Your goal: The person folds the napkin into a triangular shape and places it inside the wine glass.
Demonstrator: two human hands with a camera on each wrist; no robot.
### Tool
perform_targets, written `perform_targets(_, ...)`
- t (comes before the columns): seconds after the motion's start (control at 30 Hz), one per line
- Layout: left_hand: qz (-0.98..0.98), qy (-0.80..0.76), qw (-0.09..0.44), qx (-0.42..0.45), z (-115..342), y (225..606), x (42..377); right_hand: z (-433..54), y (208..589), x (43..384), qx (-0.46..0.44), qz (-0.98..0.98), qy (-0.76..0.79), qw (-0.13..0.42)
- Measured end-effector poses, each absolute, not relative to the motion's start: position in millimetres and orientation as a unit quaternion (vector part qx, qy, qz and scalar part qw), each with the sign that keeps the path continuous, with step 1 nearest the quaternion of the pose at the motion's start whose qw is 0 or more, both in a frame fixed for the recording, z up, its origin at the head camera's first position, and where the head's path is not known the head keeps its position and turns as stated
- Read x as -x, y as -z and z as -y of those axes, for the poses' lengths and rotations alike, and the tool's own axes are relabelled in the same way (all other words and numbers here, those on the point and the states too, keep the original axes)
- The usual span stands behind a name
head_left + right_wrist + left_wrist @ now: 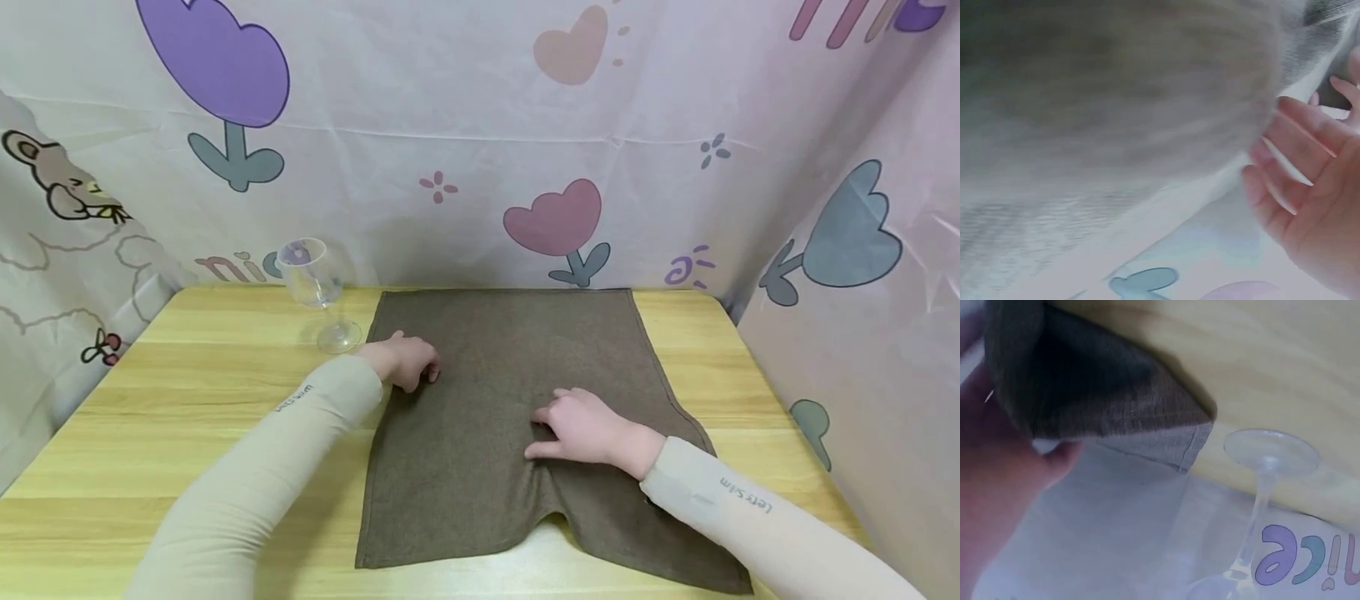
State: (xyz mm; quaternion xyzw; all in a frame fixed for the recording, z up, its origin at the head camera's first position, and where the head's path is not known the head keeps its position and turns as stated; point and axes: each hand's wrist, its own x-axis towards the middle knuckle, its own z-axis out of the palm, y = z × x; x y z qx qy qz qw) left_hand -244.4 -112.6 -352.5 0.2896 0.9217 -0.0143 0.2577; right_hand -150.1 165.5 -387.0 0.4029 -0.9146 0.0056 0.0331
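1. Head view: the brown cloth (pixel 465 450) is spread on the wooden table (pixel 187 400), and its far edge follows the far edge of the table.
2. The left hand (pixel 408 360) is at the left edge of the cloth, in the far half of it, with its fingers bent down toward the fabric. In the left wrist view, the cloth rises in a fold beside the thumb; the other fingertips are hidden, so I cannot tell whether they pinch it.
3. The right hand (pixel 581 423) is over the cloth, somewhat right of its middle. The thumb stands apart from the index finger; in the right wrist view, the fingers look relaxed, nearly straight, with gaps between them.
4. Just by the right thumb begins a raised fold, which goes to the near edge of the cloth and makes there a small arch.
5. A clear stemmed glass (pixel 324 296) stands upright near the far edge of the table, between the far left corner of the table and that of the cloth, closer to the cloth.
6. A printed curtain (pixel 420 83) hangs behind the far edge of the table.
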Motion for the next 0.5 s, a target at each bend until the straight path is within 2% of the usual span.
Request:
perform_targets(0.13,-0.911,0.030,0.280,-0.301,112.0,350.5,243.6,-157.9,383.8,144.3,-0.401,0.914,0.051,0.040)
perform_targets(0.37,-0.912,0.055,0.246,-0.323,113.4,356.0,244.3,-153.0,391.5,144.0,-0.411,0.897,0.105,0.129)
perform_targets(0.5,-0.915,0.013,0.242,-0.322,115.9,357.8,245.2,-154.9,392.8,144.4,-0.422,0.891,0.090,0.142)
